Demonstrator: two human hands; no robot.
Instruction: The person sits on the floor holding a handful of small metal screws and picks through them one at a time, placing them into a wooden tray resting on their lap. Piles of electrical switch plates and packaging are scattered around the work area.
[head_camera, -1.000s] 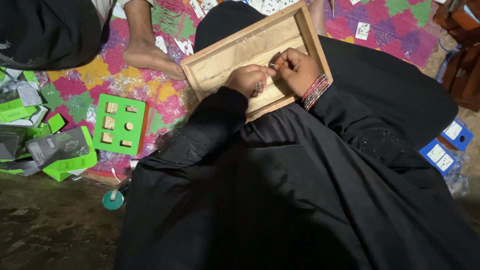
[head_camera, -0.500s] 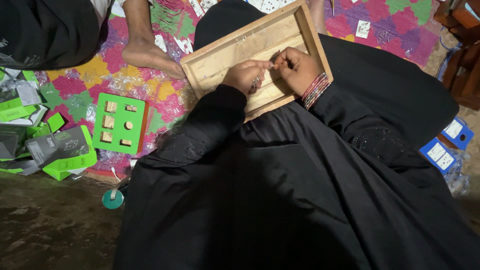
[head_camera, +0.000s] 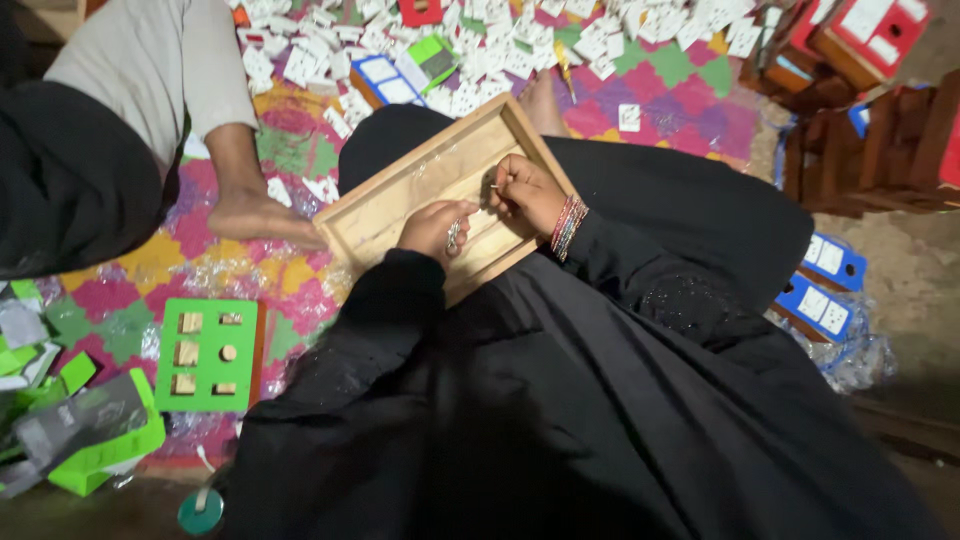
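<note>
Wooden tray (head_camera: 395, 205) long axis diagonal

A pale wooden tray (head_camera: 385, 215) with a light brown rim is seen. Black sleeves (head_camera: 640, 275) are worn, and red and gold bangles (head_camera: 567, 225) are seen on the right wrist. The mat (head_camera: 690, 105) is patterned in pink, purple, yellow and green squares. White cards (head_camera: 480, 60) are scattered on it. A bright green board (head_camera: 205, 355) is dotted with tan wooden blocks. Blue boxes (head_camera: 825, 290) with white labels are seen.
</note>
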